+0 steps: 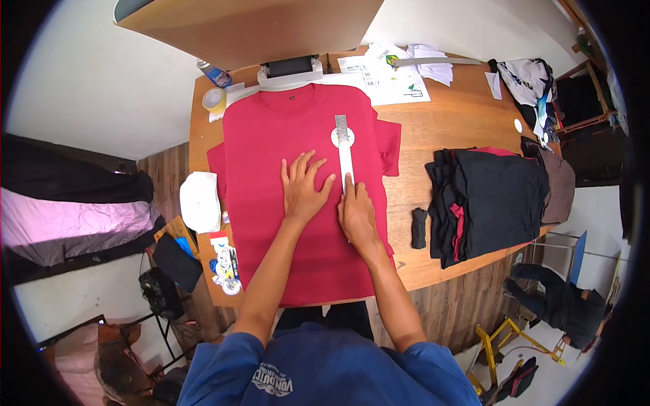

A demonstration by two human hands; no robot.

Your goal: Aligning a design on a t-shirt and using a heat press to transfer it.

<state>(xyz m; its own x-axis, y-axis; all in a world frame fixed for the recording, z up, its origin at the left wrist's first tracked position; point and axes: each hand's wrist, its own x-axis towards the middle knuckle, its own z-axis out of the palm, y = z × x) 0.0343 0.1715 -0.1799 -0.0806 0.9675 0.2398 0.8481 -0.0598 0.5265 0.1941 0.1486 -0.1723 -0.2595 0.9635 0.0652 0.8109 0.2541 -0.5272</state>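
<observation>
A red T-shirt (304, 243) lies flat on the wooden table, its collar away from me. On the right of its chest is a round white printed patch (336, 138). A metal ruler (346, 162) lies lengthwise over the patch, pointing at the collar. My right hand (357, 213) holds the ruler's near end, with the index finger stretched along it. Left of the ruler, my left hand (305, 188) rests on the shirt, palm down and fingers spread, holding nothing.
Dark folded garments (500, 203) and a black rolled bundle (419, 228) lie right. A white cloth stack (199, 203), stickers (226, 264), tape roll (214, 100) and spray can (216, 74) lie left. A large panel (249, 30) overhangs the back. Another person (563, 304) is at lower right.
</observation>
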